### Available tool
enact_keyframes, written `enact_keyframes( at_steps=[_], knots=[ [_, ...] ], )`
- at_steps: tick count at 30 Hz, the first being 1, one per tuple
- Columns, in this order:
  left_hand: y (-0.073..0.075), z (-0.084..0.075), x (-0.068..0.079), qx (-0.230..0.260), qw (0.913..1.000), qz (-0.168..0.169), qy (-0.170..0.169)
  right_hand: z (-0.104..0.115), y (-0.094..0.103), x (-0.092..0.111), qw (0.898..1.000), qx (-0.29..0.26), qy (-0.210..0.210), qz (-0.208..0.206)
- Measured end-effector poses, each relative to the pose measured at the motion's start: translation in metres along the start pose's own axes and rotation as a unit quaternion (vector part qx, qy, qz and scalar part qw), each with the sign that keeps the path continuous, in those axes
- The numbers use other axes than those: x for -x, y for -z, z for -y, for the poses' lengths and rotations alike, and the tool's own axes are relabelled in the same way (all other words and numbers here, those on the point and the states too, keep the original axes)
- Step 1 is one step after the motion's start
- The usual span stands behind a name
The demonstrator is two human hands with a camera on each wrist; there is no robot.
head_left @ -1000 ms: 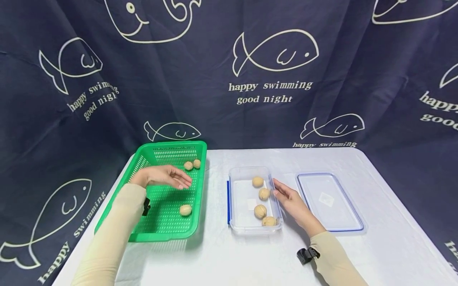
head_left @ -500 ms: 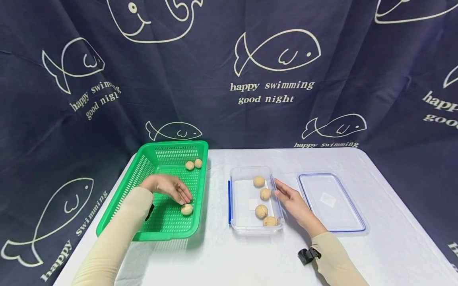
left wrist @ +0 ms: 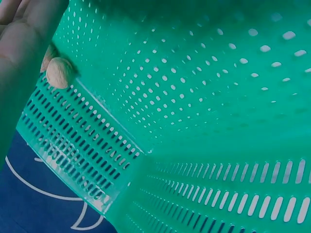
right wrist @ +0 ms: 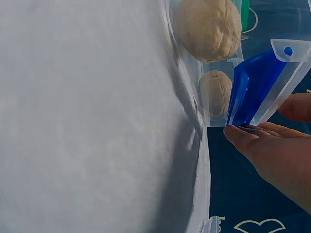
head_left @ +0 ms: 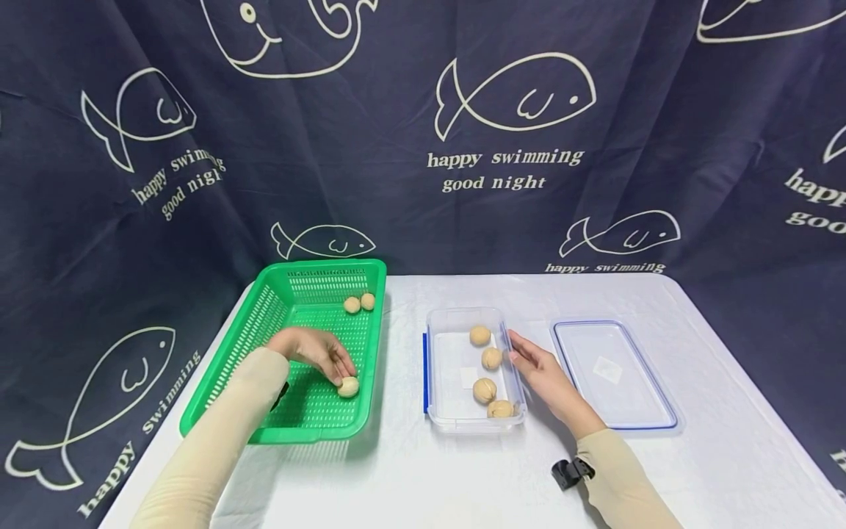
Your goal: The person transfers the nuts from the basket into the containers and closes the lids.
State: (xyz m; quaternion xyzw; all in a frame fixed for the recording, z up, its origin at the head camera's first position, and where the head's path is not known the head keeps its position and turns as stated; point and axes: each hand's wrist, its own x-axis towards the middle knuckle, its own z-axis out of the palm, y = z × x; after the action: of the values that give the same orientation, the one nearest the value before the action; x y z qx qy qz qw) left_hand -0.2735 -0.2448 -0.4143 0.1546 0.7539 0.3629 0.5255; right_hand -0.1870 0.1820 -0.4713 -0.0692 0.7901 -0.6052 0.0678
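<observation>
In the head view, my left hand (head_left: pixel 319 353) reaches down into a green plastic basket (head_left: pixel 374 353), its thumb and fingertips pinching a walnut (head_left: pixel 348 387) low on the right side of the floor. That walnut is out of sight in the left wrist view, where part of the hand (left wrist: pixel 24 53) shows. Two more walnuts (head_left: pixel 352 304) lie in the basket's far right corner. My right hand (head_left: pixel 547 375) rests with straight fingers against the right side of a clear plastic box (head_left: pixel 446 425), touching its blue latch (right wrist: pixel 255 87). Inside the box lie several walnuts (head_left: pixel 485 390).
A clear lid (head_left: pixel 615 375) with a blue seal lies flat right of the box. Everything stands on a white-covered table (head_left: pixel 396 477). Behind it hangs a dark blue curtain (head_left: pixel 396 206) with fish drawings.
My left hand has come down and toward me from above the basket floor, and its fingers have closed onto the near walnut. The right hand stays by the box.
</observation>
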Motion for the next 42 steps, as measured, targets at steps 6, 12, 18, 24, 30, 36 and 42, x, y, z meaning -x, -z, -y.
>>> enact_keyframes(
  at_steps=[6,12,18,24,30,36,42],
  knots=[
    [-0.003,-0.003,-0.005,-0.027,0.9995,-0.008,0.013,0.002,0.001,0.000,1.000,-0.001,0.005,0.000],
    [-0.004,-0.003,-0.008,-0.059,0.9978,-0.023,0.021,0.002,0.000,0.000,1.000,0.001,0.000,0.001],
    [-0.003,-0.003,-0.005,-0.074,0.9965,-0.039,0.007,0.002,-0.001,-0.001,1.000,0.001,-0.002,0.000],
    [0.002,-0.007,0.003,-0.058,0.9956,-0.063,-0.037,0.004,0.000,0.001,1.000,0.003,-0.004,0.001],
    [0.009,-0.009,0.016,-0.038,0.9916,-0.096,-0.079,0.006,0.000,0.002,1.000,-0.001,-0.004,0.005],
    [0.015,-0.012,0.027,-0.011,0.9839,-0.137,-0.114,0.006,0.000,0.002,1.000,0.000,0.000,0.007],
    [0.017,-0.019,0.033,0.005,0.9737,-0.178,-0.142,0.005,0.000,0.002,1.000,-0.001,-0.003,0.004]
  ],
)
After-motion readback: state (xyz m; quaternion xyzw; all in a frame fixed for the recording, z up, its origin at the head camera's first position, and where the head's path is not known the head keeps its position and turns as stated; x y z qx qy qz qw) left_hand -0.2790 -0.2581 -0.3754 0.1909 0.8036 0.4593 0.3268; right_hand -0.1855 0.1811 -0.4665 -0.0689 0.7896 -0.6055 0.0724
